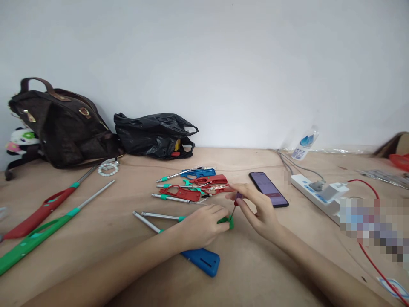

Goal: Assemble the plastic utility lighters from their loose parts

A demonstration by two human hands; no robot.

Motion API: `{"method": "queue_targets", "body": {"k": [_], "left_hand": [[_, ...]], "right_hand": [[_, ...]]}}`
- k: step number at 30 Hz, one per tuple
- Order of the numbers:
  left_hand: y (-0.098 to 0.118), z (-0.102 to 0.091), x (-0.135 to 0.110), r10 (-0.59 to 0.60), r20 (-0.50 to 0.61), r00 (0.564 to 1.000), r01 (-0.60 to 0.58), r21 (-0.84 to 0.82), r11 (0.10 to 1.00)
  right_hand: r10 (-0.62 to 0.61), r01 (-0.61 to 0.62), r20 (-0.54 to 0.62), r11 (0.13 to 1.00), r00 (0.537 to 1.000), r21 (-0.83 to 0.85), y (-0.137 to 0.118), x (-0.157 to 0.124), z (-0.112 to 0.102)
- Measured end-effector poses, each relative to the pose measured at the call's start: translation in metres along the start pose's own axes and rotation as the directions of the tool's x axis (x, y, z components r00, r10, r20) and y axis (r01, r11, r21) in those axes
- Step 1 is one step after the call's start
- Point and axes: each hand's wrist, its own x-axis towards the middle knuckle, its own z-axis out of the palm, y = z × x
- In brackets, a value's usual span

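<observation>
My left hand (pixel 204 225) is closed around a green long-reach lighter (pixel 231 223), whose metal tube sticks out to the left; most of its handle is hidden under my fingers. In my right hand (pixel 260 209), thumb and fingers pinch a small screwdriver (pixel 237 202) with a dark red and purple handle. The screwdriver's shaft points down at the green handle end. Under my left wrist lies a blue lighter (pixel 204 261), partly covered. Just beyond my hands are opened lighters: a blue shell (pixel 200 172), a red shell (pixel 180 194) and loose inner parts.
A red lighter (pixel 41 211) and another green lighter (pixel 38 238) lie at left. Behind stand a dark backpack (pixel 70 128), a bead bracelet (pixel 108 169) and a black plastic bag (pixel 150 134). Rightward are a phone (pixel 269 189), a power strip (pixel 315 197), a bottle (pixel 305 145) and a red cable (pixel 372 260).
</observation>
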Motion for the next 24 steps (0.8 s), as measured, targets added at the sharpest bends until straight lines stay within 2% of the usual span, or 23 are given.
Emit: {"method": "queue_targets", "body": {"k": [7,13,15,20,24], "left_hand": [[0.0018,0.0005,0.0000,0.004,0.012,1.000,-0.004,-0.028,1.000],[0.0001,0.0029,-0.0008,-0.001,-0.007,1.000,0.001,-0.041,0.999],[-0.0001,0.0027,-0.0003,-0.002,-0.004,1.000,0.001,-0.037,0.999],[-0.0004,0.0019,0.0004,0.006,0.003,1.000,-0.006,-0.040,0.999],[-0.0007,0.0033,-0.0001,0.010,-0.012,1.000,-0.010,-0.057,0.998]], "right_hand": [[-0.020,0.004,-0.141,0.994,0.990,-0.109,0.0087,-0.0056,0.0062],[0.022,-0.022,0.004,1.000,1.000,0.004,0.0039,-0.0011,0.0020],[0.024,-0.024,0.011,1.000,1.000,-0.006,0.0060,-0.0010,0.0013],[-0.015,0.007,-0.060,0.992,0.998,-0.126,0.0097,-0.0037,0.0019],[-0.015,0.016,0.038,0.999,0.999,-0.041,0.0041,-0.0010,-0.0007]]}}
